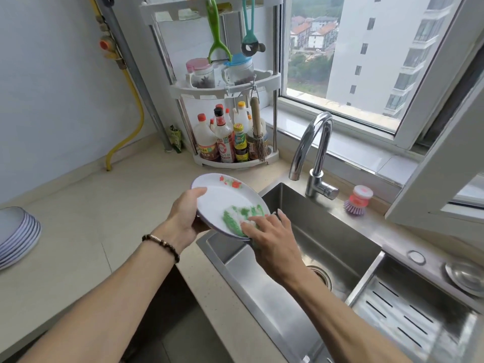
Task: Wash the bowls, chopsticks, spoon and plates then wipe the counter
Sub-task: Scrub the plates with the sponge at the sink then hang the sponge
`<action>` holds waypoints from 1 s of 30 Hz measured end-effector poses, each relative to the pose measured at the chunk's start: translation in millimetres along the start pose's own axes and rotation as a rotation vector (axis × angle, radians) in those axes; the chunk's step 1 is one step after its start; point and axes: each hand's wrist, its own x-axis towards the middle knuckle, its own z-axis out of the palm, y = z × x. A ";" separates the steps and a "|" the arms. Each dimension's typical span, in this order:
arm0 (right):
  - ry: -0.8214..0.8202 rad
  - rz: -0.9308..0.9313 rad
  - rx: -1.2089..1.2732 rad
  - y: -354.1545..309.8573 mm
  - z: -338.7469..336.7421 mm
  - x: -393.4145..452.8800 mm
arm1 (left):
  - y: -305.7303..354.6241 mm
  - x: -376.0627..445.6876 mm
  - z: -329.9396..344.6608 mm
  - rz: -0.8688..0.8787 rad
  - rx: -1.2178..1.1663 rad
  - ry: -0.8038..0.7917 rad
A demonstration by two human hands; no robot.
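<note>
Plate under scrub at the sink's near-left corner

Plate [225,203], white with a red flower print on its far rim, is held tilted over the near-left corner of the sink [327,231], its lower edge just above the basin rim. The left hand [187,216] grips it from the side away from the sink, thumb curled over the upper face and the remaining fingers hidden beneath. The right hand [272,237] presses a green and white sponge [242,216] against the plate's lower face; its fingers lie spread and bent over the sponge, clamped on it, with foam visible around them.

Step in hand, by my judgement: soaping of one plate, with no rinse begun. The faucet [314,150], standing at the far edge of the sink, shows no water running (none can be seen at the spout). A stack of plates [18,234] sits on the counter [91,218] well to the left of the sink; whether washed or waiting cannot be told. No bowls, chopsticks or spoon are in view.

Next move likely calls for finishing the sweep across the face and rim, turning the plate to scrub its underside, then carrying it under the spout. The soapy surface may slip, so the left grip should remain firm. Counter wiping is not yet begun.
</note>
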 end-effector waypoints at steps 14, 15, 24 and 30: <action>-0.417 0.156 0.252 -20.4 -22.7 10.8 | -9.5 -7.9 16.2 0.471 0.238 0.289; -0.402 0.153 0.358 -30.8 -22.0 8.2 | -7.8 -7.4 16.0 0.456 0.214 0.285; -0.485 0.138 0.409 -31.1 -20.0 11.1 | -3.2 -7.9 10.0 0.387 0.224 0.285; -0.504 0.171 0.239 -12.4 -19.8 13.7 | -2.6 -7.6 9.8 0.374 0.228 0.256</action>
